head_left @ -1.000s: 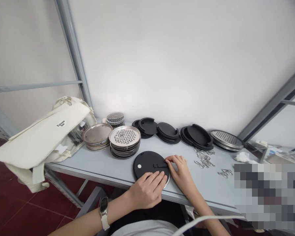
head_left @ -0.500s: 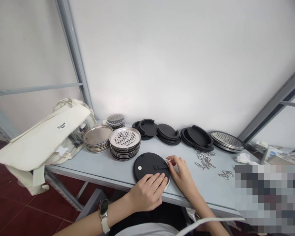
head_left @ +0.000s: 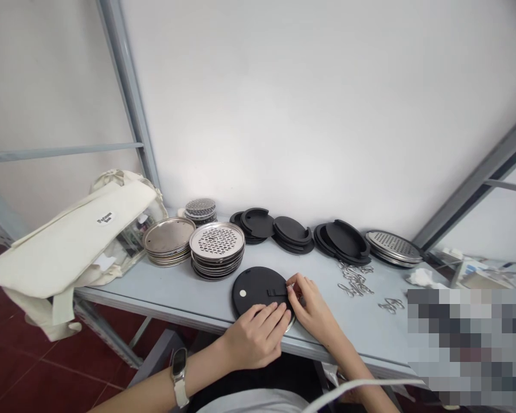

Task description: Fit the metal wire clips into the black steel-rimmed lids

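Note:
A round black disc (head_left: 258, 281) with a small white dot and a narrow slot lies near the table's front edge; a silvery rim shows under its lower right side. My left hand (head_left: 258, 335) rests on its near part, fingers stretched flat over the surface and the thumb hidden. At the disc's right edge, by the end of the slot, my right hand (head_left: 307, 304) is closed in a pinch. Whatever is between its fingertips is too small to make out. Loose metal wire clips (head_left: 355, 280) lie to the right of this hand.
Left of the disc stand stacks of perforated grater discs (head_left: 217, 241) and plain metal discs (head_left: 167, 236). Along the wall lie black discs (head_left: 292, 230) and more grater discs (head_left: 393, 246). A cream bag (head_left: 73, 229) hangs over the left end of the table (head_left: 155, 295).
My right fingertips have moved slightly inward over the disc's right edge, and the small pale bit seen at them before is hidden. My left hand stays on the disc. The view has shifted slightly.

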### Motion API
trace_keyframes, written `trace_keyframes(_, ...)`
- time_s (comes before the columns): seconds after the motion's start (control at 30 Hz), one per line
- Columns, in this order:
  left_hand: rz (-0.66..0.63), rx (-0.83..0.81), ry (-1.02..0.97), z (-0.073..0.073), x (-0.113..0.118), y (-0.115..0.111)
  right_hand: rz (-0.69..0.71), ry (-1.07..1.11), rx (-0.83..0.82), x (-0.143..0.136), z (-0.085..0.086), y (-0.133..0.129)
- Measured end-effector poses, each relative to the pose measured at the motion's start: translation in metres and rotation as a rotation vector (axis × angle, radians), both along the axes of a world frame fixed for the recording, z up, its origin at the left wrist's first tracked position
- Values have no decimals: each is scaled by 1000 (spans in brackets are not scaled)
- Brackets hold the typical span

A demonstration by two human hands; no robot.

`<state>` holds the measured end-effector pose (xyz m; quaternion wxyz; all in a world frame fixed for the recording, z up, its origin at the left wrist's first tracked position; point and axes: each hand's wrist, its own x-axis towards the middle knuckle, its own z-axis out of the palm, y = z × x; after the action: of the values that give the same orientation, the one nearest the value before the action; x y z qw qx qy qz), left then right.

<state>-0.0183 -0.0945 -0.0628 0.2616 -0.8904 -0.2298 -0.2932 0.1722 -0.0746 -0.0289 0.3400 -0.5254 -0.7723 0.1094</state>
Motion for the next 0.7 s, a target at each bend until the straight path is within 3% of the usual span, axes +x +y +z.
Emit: trace_keyframes(0.7,10,-9,13,0,0,0,-76,-12,-37,1,-1,0)
